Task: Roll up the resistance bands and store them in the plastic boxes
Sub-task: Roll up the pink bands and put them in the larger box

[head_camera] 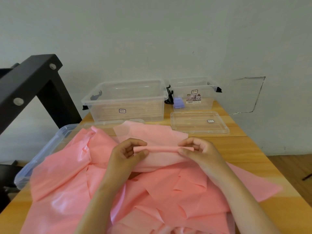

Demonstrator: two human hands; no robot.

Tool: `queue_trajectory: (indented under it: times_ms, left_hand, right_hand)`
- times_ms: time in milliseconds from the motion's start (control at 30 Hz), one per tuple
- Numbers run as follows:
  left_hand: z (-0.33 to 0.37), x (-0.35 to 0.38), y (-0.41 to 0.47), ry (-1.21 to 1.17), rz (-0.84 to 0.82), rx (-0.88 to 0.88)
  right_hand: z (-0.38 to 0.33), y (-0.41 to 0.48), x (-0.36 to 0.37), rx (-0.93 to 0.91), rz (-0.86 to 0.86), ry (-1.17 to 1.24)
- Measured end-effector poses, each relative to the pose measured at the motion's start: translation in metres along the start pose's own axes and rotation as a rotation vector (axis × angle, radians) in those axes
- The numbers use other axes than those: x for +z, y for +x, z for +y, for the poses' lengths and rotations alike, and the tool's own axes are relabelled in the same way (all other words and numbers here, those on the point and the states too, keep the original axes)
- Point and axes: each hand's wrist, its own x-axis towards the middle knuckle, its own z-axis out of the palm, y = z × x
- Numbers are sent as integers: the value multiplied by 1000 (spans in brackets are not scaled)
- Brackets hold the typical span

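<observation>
You can read no word or number for certain here. The big clear box point(135, 105) carries a small dark-rimmed sticker point(122, 110) on its front wall, and the flat lid point(190, 123) bears one like it point(210, 121). The smaller clear box point(206, 100) has a third sticker point(194, 91) above a picture label point(194, 98) with a barcode point(190, 102), all too small and blurred for you to make out.
</observation>
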Motion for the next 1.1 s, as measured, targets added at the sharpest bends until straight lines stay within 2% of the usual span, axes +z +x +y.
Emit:
queue_trajectory:
  times_ms: [167,500,733,867,1000,1100]
  left_hand:
    - [-4,0,0,47,-87,-49]
    - [0,0,2,-9,40,29]
    - [-2,3,0,81,-39,-35]
    - [-1,0,-1,19,-15,-22]
    - [3,0,-1,-59,-12,3]
    - [5,2,-2,-62,3,-33]
  right_hand:
    - [0,1,1,-45,18,-16]
    - [0,0,3,-16,-39,-27]
    - [-1,0,2,-103,20,-23]
    - [0,0,1,-90,-16,-49]
    - [2,0,1,-58,-76,-175]
    - [0,0,2,-88,-53,-142]
